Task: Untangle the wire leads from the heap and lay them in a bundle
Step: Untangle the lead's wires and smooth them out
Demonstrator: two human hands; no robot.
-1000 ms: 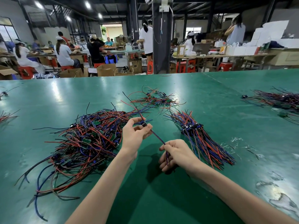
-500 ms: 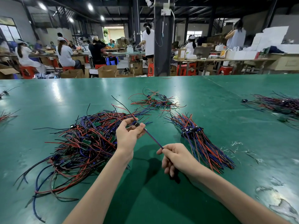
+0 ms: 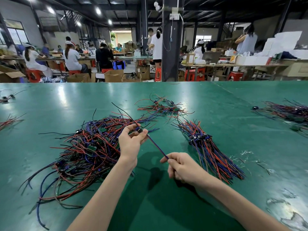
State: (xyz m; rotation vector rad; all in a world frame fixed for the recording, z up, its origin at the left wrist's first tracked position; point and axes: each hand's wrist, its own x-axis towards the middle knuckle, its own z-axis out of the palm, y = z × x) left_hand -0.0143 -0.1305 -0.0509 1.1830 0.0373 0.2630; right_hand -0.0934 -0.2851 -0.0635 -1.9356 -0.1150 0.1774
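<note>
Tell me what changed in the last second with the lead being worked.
The hands drew apart: the left hand, pinching the lead at its black connector, shifted slightly left toward the heap, while the right hand slid down the wires toward the near edge, so a longer straight stretch shows between them. Both grips held; nothing was let go. Heap and bundle lie as before.

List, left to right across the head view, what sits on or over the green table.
Stray red wires → tangled heap → left hand → wire lead → right hand → sorted bundle → far wire pile.
</note>
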